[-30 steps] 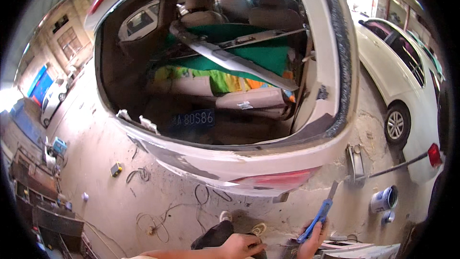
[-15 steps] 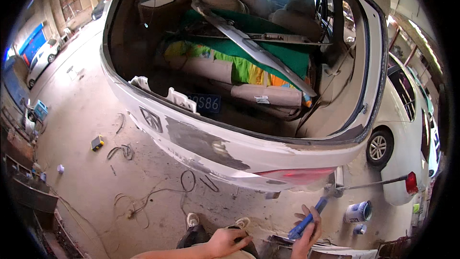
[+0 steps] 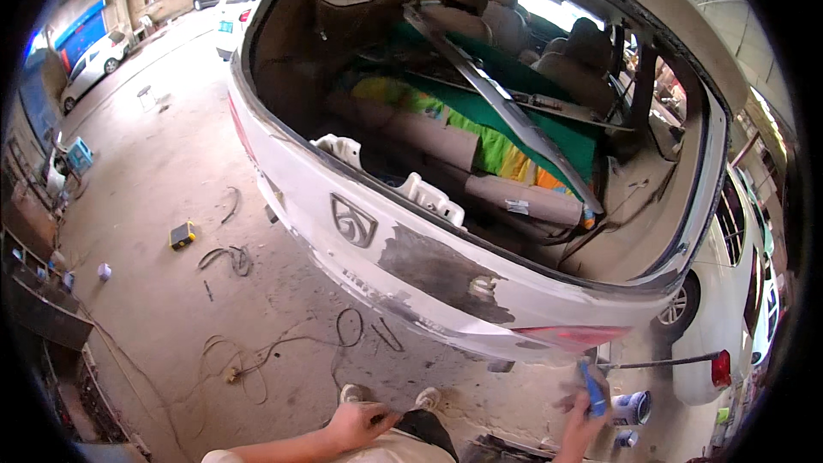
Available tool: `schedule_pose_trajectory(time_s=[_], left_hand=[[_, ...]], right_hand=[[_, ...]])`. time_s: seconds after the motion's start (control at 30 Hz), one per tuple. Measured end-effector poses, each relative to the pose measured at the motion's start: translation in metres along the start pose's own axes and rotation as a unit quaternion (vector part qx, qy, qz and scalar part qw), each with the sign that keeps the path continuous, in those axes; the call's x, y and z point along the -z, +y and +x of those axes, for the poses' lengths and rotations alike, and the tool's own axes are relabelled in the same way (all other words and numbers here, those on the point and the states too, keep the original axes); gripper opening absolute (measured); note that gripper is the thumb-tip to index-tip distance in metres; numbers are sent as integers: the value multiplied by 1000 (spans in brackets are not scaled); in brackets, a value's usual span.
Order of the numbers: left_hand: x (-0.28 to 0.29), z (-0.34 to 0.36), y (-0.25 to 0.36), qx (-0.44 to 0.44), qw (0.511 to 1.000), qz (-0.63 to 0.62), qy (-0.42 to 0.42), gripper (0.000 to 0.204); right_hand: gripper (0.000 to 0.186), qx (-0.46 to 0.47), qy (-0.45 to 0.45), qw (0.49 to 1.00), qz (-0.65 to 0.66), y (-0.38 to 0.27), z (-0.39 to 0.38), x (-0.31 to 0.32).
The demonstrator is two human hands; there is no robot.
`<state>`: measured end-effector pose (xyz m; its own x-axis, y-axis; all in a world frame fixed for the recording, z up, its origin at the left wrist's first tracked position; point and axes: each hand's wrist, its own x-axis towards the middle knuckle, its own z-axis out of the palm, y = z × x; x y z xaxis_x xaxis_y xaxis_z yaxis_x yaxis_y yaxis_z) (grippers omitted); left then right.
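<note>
A white car's rear hatch with no glass fills the middle, with a bare dark patch (image 3: 437, 274) beside an emblem (image 3: 351, 221) on its panel. Below the red tail lamp (image 3: 573, 336), my right hand (image 3: 583, 407) grips a blue-handled tool (image 3: 591, 386), like a scraper or knife, its tip blurred. At the lower middle my left hand (image 3: 364, 424) is curled by my dark-trousered leg; whatever is in its fingers is too small to make out. Inside the car lie a green sheet (image 3: 557, 141), a long silver trim strip (image 3: 497, 103) and rolled beige pieces (image 3: 523, 197).
Cables (image 3: 350, 326), a yellow-and-black box (image 3: 183, 236) and a blue stool (image 3: 79, 154) stand or lie on the floor. A paint bucket (image 3: 633, 409) and another white car (image 3: 703, 364) are at the right. Dark metal clutter (image 3: 47, 309) lines the left; parked cars stand behind (image 3: 93, 64).
My view has swung left, showing more of the yard and the panel. My right hand has turned the blue tool more upright; my left hand stays curled.
</note>
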<state>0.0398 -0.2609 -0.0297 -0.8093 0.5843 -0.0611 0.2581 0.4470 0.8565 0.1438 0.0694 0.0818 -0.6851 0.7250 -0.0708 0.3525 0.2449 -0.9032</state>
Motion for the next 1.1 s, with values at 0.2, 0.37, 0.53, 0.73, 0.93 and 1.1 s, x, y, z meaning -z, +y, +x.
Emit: schedule_pose_trajectory(time_s=[0.2,0.37,0.53,0.73,0.93,1.1], left_hand=[[-24,30,16,-31,999,17,27,21],[-72,45,40,-26,998,3,62,22],[-119,56,60,-39,997,-8,70,23],[-135,52,68,43,991,-41,116,22],[-125,54,69,73,991,-50,100,23],[-108,65,60,27,995,-26,88,22]], right_hand=[[33,248,167,954,-22,-37,55,29],[34,302,-65,918,249,-92,134,32],[22,192,-127,921,313,-101,187,33],[26,154,-139,926,314,-115,239,33],[28,189,-158,918,311,-121,250,25],[33,293,-115,909,275,-91,235,17]])
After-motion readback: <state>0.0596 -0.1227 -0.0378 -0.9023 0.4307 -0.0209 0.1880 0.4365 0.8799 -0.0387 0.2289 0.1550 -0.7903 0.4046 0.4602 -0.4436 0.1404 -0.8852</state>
